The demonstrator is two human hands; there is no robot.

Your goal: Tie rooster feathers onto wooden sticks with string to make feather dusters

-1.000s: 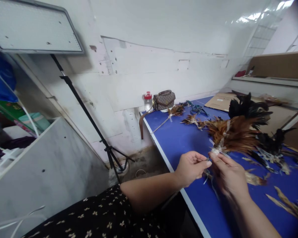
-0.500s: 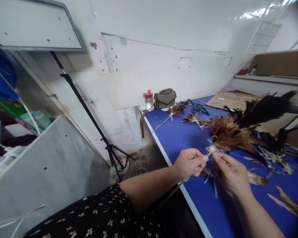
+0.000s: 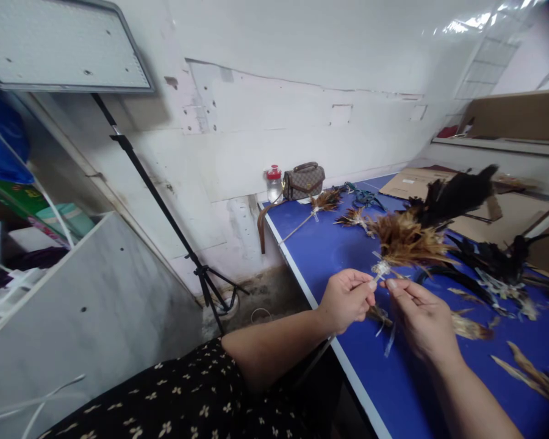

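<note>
A feather duster (image 3: pixel 407 238) with brown and black feathers points away from me over the table, its quills bound in white at the neck. Just below that binding, my left hand (image 3: pixel 349 299) is closed around its thin stick. My right hand (image 3: pixel 423 314) is beside it, thumb and forefinger pinched close to the stick. A translucent plastic strip (image 3: pixel 390 341) hangs down from those fingertips; exactly how it runs between them is hidden.
The blue table (image 3: pixel 348 244) bears black feathers (image 3: pixel 498 259), loose pale feathers (image 3: pixel 526 372), a smaller feather duster (image 3: pixel 324 201), a handbag (image 3: pixel 304 181), a red-capped bottle (image 3: pixel 274 183) and cardboard (image 3: pixel 421 186). A lamp tripod (image 3: pixel 150 198) stands left of the table.
The duster's feathered head has swung left and slightly up. My right fingertips have shifted a little left, off the white binding, and the hanging strip has moved with them.
</note>
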